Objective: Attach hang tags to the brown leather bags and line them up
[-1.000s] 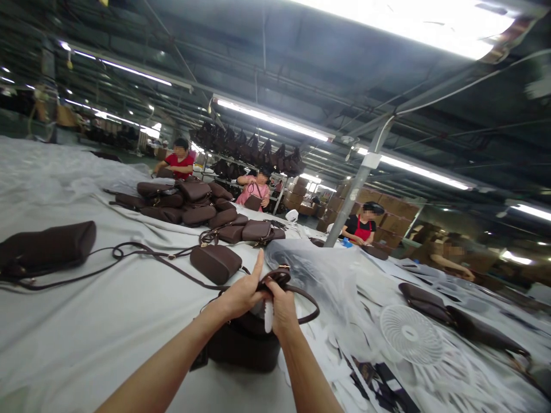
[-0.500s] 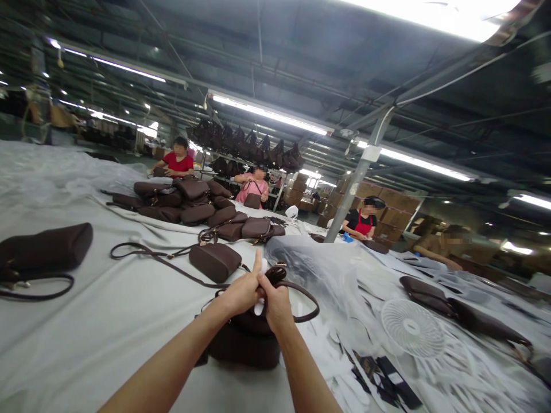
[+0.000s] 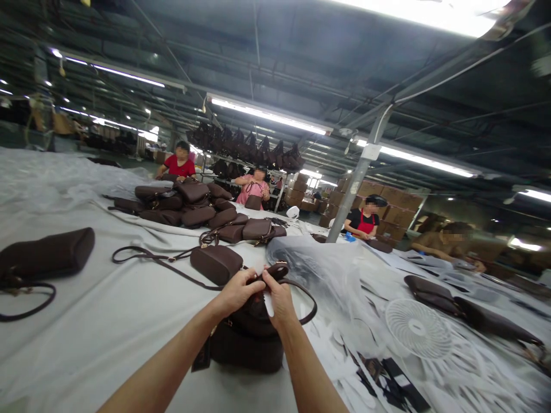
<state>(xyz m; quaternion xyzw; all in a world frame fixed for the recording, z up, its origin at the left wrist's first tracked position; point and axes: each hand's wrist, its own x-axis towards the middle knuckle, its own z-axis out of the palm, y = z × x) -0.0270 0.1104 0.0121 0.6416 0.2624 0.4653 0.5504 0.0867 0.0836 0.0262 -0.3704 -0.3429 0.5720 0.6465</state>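
Note:
A dark brown handbag stands upright on the white-covered table in front of me, a black tag hanging at its left. Above it, my left hand pinches a white strip against the bundled strap, its thumb pointing toward my other hand. My right hand is closed on the brown strap, which is gathered into a coil. From under the right fingers the white strip sticks out. A loop of strap curves off to the right. The fingertips meet and partly hide what lies between them.
Another brown bag lies just beyond, a pile of bags farther back. One more bag is at left. At right are clear plastic, a white fan grille, white strips and black tags. A metal post rises beyond. Co-workers sit across.
My left index finger, stretched upward before, is now bent in to the strap. The white strip has shifted from between my hands to below the right fingers.

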